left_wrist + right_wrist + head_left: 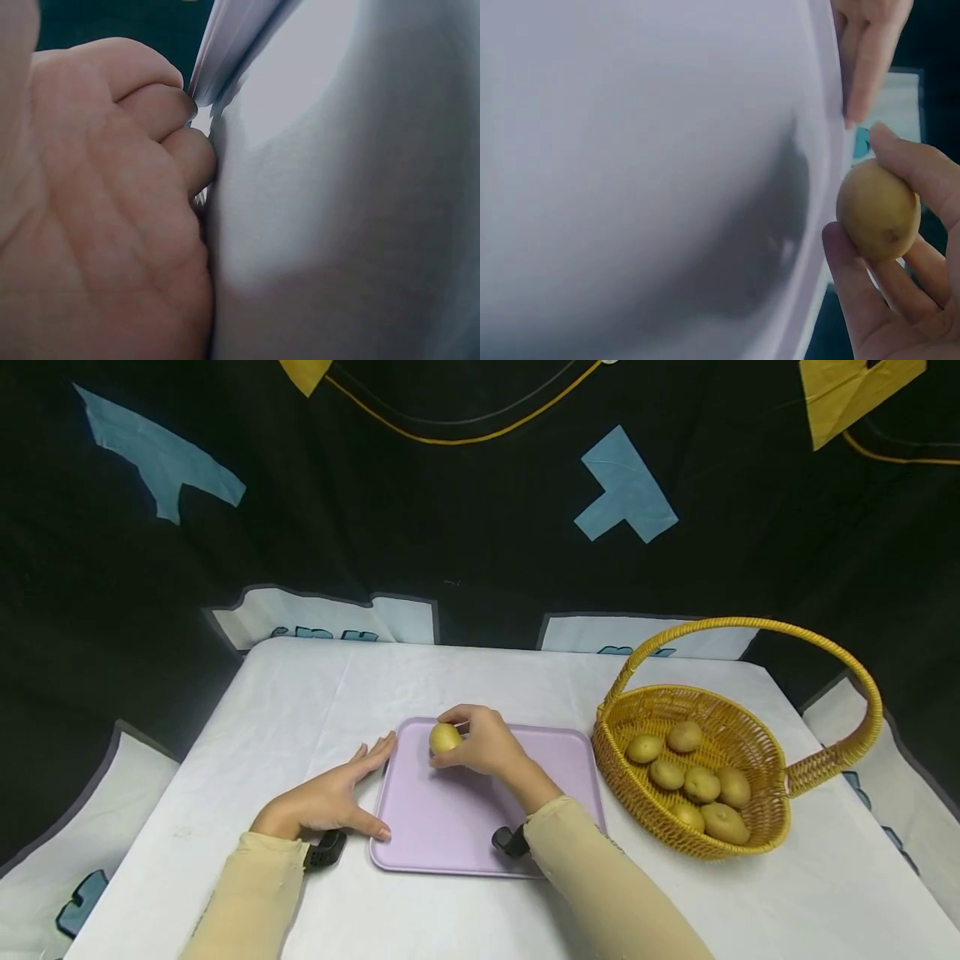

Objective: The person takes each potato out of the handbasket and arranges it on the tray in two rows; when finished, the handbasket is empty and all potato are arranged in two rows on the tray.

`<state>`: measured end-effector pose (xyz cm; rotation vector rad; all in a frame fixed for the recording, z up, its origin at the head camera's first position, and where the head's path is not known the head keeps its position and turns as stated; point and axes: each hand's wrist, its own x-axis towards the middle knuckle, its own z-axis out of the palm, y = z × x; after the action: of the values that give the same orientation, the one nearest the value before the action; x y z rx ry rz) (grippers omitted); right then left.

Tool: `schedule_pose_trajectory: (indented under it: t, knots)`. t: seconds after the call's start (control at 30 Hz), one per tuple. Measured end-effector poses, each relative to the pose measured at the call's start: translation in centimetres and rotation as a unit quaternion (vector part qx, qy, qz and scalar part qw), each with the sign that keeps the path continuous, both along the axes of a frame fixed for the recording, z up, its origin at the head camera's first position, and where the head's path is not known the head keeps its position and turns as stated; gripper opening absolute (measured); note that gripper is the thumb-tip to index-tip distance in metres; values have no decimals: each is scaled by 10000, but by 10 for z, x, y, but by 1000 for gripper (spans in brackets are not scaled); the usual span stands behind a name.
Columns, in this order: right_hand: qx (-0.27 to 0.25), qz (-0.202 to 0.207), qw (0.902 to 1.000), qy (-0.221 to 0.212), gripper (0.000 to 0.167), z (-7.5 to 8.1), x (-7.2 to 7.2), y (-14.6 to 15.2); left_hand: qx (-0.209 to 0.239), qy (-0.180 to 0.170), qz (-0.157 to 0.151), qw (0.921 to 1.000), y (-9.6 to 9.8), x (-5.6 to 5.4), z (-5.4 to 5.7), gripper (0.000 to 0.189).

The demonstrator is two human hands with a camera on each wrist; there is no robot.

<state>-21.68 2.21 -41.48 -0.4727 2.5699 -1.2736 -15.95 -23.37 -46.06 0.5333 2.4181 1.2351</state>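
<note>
My right hand (pixel 483 745) holds a small yellow potato (pixel 445 738) between thumb and fingers over the far left part of a lilac tray (pixel 450 827). In the right wrist view the potato (pixel 877 210) is pinched at its sides, and the tray's surface (pixel 645 135) lies alongside. My left hand (pixel 330 797) lies at the tray's left edge, its fingers stretched forward and the thumb touching the near left rim. From the left wrist, the palm (pixel 112 202) shows close to the white cloth, with fingertips by the tray's side.
Right of the tray stands a yellow wicker basket (pixel 622 785) with a tall arched handle (pixel 738 622). Several potatoes (pixel 702 784) lie inside it. A white cloth (pixel 315 693) covers the table, and a black curtain (pixel 450 527) hangs behind.
</note>
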Motion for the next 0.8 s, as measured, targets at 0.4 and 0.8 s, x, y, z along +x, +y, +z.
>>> schedule_pose_trajectory:
  t: [0.4,0.8]
  knots:
    - [296,-419,9985,206,61,-12,-5,-41,-21,27,15,10000,-1,-1,4,132]
    - [124,-522,9982,274,63,-24,2,-42,-22,15,52,10000,-2,1,0,133]
